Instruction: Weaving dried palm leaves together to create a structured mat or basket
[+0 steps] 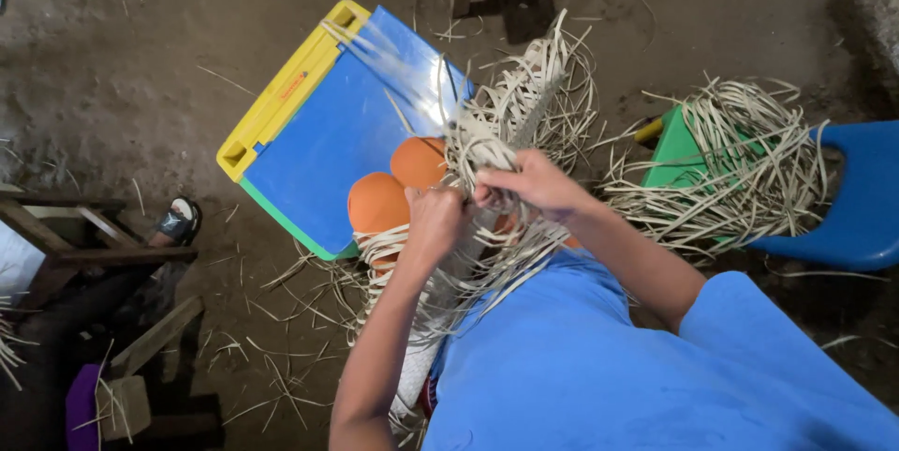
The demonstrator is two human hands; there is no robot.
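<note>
Both hands closed on a bundle of pale straw strips at frame centre.

Left hand (433,219) is fisted around the strips (487,147) from the left; right hand (529,184) pinches the same bundle from the right, just beside the left, knuckles nearly touching. Strips fan upward from the grip toward top centre and trail down over the lap in blue cloth toward bottom centre. Under them, upper left of the grip: a flat blue plastic board (328,147) with a yellow edge strip bearing a small orange label, plus a green rim at its lower edge. Two orange rounded shapes (379,203) sit just left of the hands. Right of frame: loose strip pile (730,161) on a green block beside a blue chair (866,198).
</note>
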